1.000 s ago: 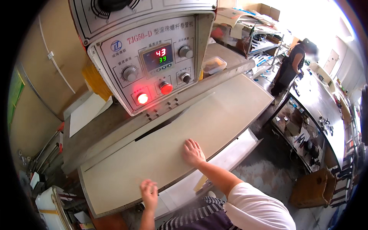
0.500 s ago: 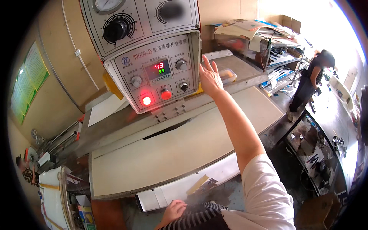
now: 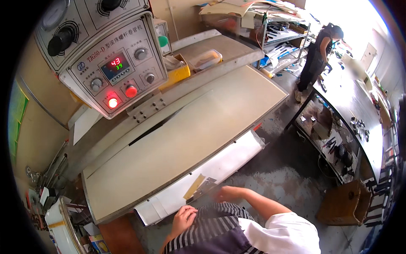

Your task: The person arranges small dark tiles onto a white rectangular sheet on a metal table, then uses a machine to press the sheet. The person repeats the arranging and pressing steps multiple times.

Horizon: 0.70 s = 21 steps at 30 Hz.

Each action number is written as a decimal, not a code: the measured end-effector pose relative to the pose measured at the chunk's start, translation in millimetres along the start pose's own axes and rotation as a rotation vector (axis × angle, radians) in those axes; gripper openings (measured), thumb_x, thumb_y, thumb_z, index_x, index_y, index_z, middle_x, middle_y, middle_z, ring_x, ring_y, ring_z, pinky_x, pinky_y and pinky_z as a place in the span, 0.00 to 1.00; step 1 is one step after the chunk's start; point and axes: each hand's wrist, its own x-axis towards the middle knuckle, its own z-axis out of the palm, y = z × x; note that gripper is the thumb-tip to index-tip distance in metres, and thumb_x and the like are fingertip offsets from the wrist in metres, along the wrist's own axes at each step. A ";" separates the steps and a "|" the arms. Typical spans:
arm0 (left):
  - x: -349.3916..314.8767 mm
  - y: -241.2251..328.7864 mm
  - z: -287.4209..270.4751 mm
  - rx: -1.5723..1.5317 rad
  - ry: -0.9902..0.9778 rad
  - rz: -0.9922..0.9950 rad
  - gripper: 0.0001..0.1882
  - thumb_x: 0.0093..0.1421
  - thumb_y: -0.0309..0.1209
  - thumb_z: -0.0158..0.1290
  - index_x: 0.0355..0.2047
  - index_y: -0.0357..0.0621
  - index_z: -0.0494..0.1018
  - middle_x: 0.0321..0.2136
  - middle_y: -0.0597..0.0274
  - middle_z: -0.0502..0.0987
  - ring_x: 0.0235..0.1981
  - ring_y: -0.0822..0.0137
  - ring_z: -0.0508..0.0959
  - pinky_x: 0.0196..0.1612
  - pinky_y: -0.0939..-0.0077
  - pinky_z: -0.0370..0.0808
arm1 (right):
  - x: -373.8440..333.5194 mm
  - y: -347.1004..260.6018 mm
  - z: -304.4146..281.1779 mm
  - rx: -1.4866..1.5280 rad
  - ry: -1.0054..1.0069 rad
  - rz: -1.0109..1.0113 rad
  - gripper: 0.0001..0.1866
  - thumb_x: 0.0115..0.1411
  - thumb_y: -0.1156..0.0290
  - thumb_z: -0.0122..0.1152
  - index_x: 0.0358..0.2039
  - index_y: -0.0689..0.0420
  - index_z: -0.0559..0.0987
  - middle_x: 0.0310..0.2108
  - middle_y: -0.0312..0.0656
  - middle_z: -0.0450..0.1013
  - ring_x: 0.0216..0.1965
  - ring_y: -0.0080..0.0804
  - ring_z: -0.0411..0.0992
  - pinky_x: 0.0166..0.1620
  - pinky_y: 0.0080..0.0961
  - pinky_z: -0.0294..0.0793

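Observation:
My left hand (image 3: 182, 218) is in front of my striped apron (image 3: 211, 226), near the machine's front edge. Its fingers are curled in together, and whatever they may hold is hidden. Smeared by motion, my right hand (image 3: 228, 193) is low over the apron's right side, so its fingers cannot be made out. Ahead is a long machine with a pale flat bed (image 3: 186, 139) and a dark slit along it. A grey control panel (image 3: 114, 63) with knobs, a lit display and a glowing red lamp stands above the bed. A white trough (image 3: 169, 203) runs below its front edge.
Behind the bed are a yellow bin (image 3: 177, 72) and a clear plastic box (image 3: 206, 59). A loaded rack (image 3: 281, 38) stands at the back. On the right, a person (image 3: 317, 55) works by a long table (image 3: 359, 101); a cardboard box (image 3: 344, 203) is on the floor.
My right hand has come down from beside the control panel to in front of my apron. The view has swung right, and the left hand stays low by the apron.

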 end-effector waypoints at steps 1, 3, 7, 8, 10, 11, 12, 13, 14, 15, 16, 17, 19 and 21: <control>6.1 1.6 4.2 -0.011 -0.048 0.022 0.06 0.59 0.27 0.58 0.38 0.43 0.79 0.38 0.58 0.76 0.38 0.58 0.79 0.41 0.68 0.77 | -14.3 42.7 30.5 -0.006 0.114 0.032 0.15 0.62 0.64 0.54 0.45 0.56 0.80 0.41 0.50 0.78 0.42 0.50 0.77 0.48 0.40 0.75; 13.7 6.1 8.2 -0.021 -0.107 0.045 0.07 0.59 0.27 0.57 0.38 0.42 0.79 0.38 0.58 0.76 0.38 0.57 0.79 0.41 0.68 0.77 | -45.4 63.1 61.1 -0.209 0.122 0.492 0.18 0.60 0.60 0.55 0.46 0.55 0.81 0.42 0.51 0.78 0.46 0.53 0.76 0.50 0.41 0.75; 26.2 7.7 19.4 -0.024 -0.261 0.094 0.08 0.60 0.29 0.56 0.40 0.43 0.79 0.42 0.58 0.75 0.40 0.56 0.79 0.43 0.67 0.77 | -104.8 145.2 127.3 -0.337 0.004 0.901 0.16 0.55 0.63 0.56 0.41 0.57 0.82 0.44 0.50 0.79 0.47 0.50 0.76 0.51 0.42 0.76; 28.5 6.0 21.6 -0.050 -0.305 0.109 0.09 0.60 0.30 0.55 0.40 0.43 0.79 0.42 0.58 0.76 0.41 0.56 0.79 0.44 0.67 0.77 | -117.0 155.4 138.7 -0.287 0.060 0.923 0.16 0.56 0.63 0.56 0.40 0.56 0.83 0.43 0.50 0.79 0.47 0.50 0.77 0.51 0.41 0.76; 32.4 8.7 22.1 -0.073 -0.352 0.148 0.09 0.60 0.30 0.55 0.40 0.43 0.79 0.43 0.58 0.76 0.41 0.56 0.79 0.44 0.67 0.77 | -142.2 192.5 163.8 -0.185 0.181 0.992 0.15 0.55 0.63 0.55 0.38 0.55 0.84 0.43 0.51 0.79 0.47 0.50 0.77 0.50 0.40 0.76; 33.8 9.9 21.7 -0.086 -0.381 0.171 0.09 0.60 0.30 0.55 0.41 0.43 0.79 0.43 0.58 0.76 0.41 0.56 0.79 0.44 0.66 0.77 | -155.5 211.1 176.0 -0.132 0.245 1.036 0.15 0.55 0.63 0.55 0.38 0.55 0.84 0.43 0.51 0.79 0.47 0.50 0.77 0.50 0.40 0.76; 32.1 9.2 18.1 -0.077 -0.391 0.185 0.10 0.61 0.30 0.54 0.41 0.42 0.78 0.42 0.58 0.76 0.41 0.57 0.79 0.45 0.67 0.76 | -160.9 221.7 185.4 -0.082 0.304 1.068 0.15 0.55 0.63 0.55 0.37 0.55 0.84 0.43 0.51 0.79 0.47 0.50 0.77 0.50 0.39 0.76; 30.6 10.2 13.2 -0.079 -0.392 0.185 0.10 0.61 0.30 0.54 0.41 0.42 0.78 0.42 0.58 0.75 0.41 0.57 0.79 0.45 0.67 0.76 | -162.3 221.4 191.7 -0.058 0.382 1.108 0.15 0.55 0.63 0.55 0.37 0.55 0.84 0.42 0.51 0.79 0.47 0.50 0.77 0.50 0.39 0.76; 30.4 9.6 11.4 -0.094 -0.398 0.192 0.10 0.62 0.30 0.54 0.41 0.42 0.78 0.42 0.58 0.75 0.41 0.57 0.79 0.45 0.67 0.76 | -169.0 217.7 197.3 -0.035 0.467 1.160 0.15 0.55 0.63 0.55 0.37 0.55 0.84 0.42 0.51 0.79 0.46 0.50 0.77 0.50 0.38 0.77; 30.3 9.2 9.2 -0.108 -0.405 0.200 0.10 0.62 0.30 0.53 0.41 0.41 0.78 0.42 0.58 0.75 0.41 0.57 0.79 0.45 0.67 0.75 | -174.6 213.6 203.5 -0.012 0.553 1.211 0.15 0.55 0.63 0.55 0.37 0.55 0.84 0.42 0.51 0.79 0.46 0.50 0.77 0.49 0.38 0.77; 30.4 11.1 7.8 -0.124 -0.407 0.248 0.10 0.62 0.30 0.53 0.41 0.40 0.77 0.41 0.58 0.75 0.40 0.57 0.78 0.45 0.67 0.75 | -174.6 205.9 207.8 0.030 0.596 1.239 0.14 0.53 0.63 0.58 0.36 0.54 0.85 0.39 0.50 0.80 0.43 0.47 0.79 0.48 0.37 0.78; 30.0 9.9 7.1 -0.128 -0.422 0.271 0.10 0.63 0.30 0.53 0.41 0.40 0.77 0.41 0.58 0.75 0.40 0.57 0.78 0.45 0.67 0.75 | -173.9 197.9 212.9 0.009 0.579 1.219 0.14 0.53 0.63 0.59 0.36 0.54 0.85 0.38 0.49 0.80 0.42 0.47 0.79 0.47 0.37 0.78; 27.6 3.6 6.4 -0.137 -0.443 0.311 0.09 0.63 0.30 0.52 0.41 0.40 0.77 0.41 0.58 0.75 0.39 0.57 0.78 0.44 0.67 0.75 | -170.2 173.9 222.4 -0.039 0.534 1.175 0.13 0.52 0.64 0.60 0.36 0.54 0.85 0.36 0.48 0.81 0.41 0.45 0.80 0.47 0.37 0.79; 26.0 -1.0 6.4 -0.148 -0.453 0.356 0.10 0.63 0.30 0.52 0.41 0.39 0.77 0.41 0.57 0.74 0.39 0.57 0.78 0.44 0.67 0.75 | -158.7 156.7 233.5 -0.076 0.537 1.163 0.14 0.51 0.63 0.62 0.37 0.52 0.85 0.35 0.48 0.81 0.41 0.44 0.80 0.46 0.36 0.79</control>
